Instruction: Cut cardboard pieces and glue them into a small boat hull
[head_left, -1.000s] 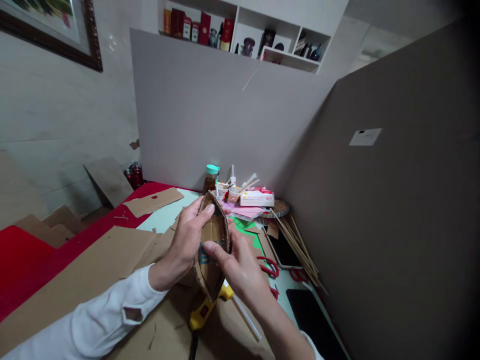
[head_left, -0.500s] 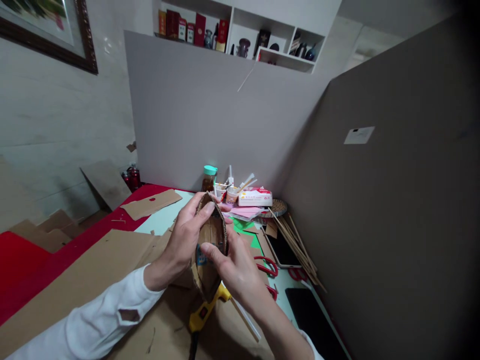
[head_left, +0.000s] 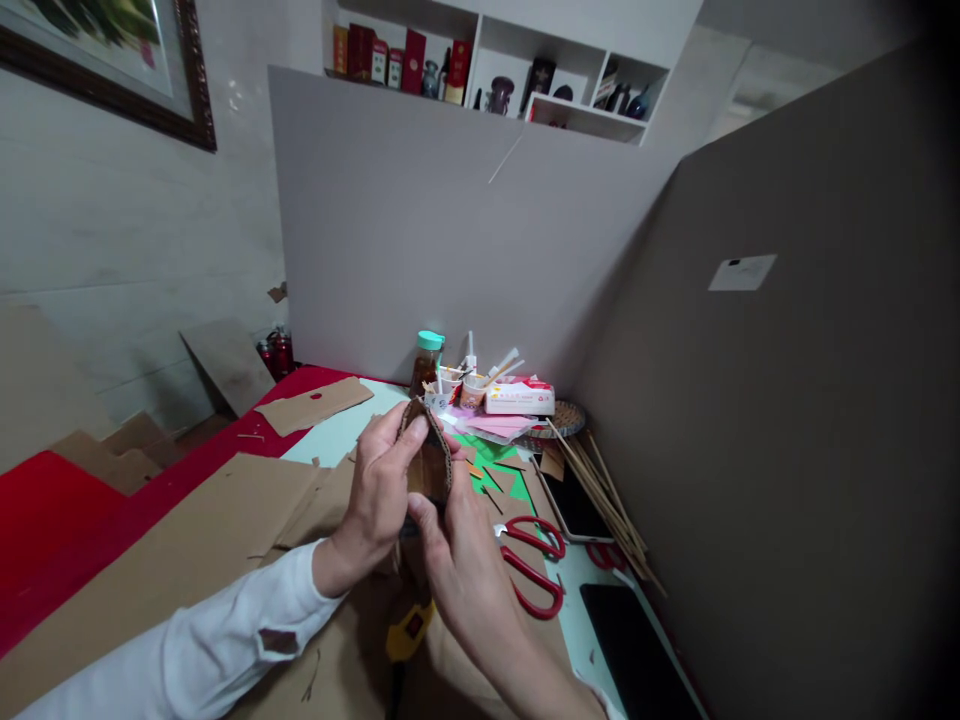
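Note:
Both my hands hold a small curved cardboard piece [head_left: 429, 455], shaped like a boat hull, above the table. My left hand [head_left: 379, 490] grips its left side, with the thumb and fingers reaching its pointed top. My right hand [head_left: 457, 555] pinches its lower right edge from below. A yellow glue gun [head_left: 409, 632] lies on the cardboard beneath my hands, mostly hidden by my right wrist. Red-handled scissors [head_left: 534, 565] lie just right of my right hand.
Large cardboard sheets [head_left: 210, 525] cover the red table at left. At the back stand a teal-capped bottle [head_left: 425, 360], cups with sticks and a white box [head_left: 519, 398]. Wooden sticks [head_left: 607, 495], a tablet and a black phone [head_left: 637, 650] lie by the grey partition on the right.
The cardboard piece has turned nearly edge-on and looks narrower. My hands have closed in together. The scissors, earlier half hidden by my right hand, are now in full view.

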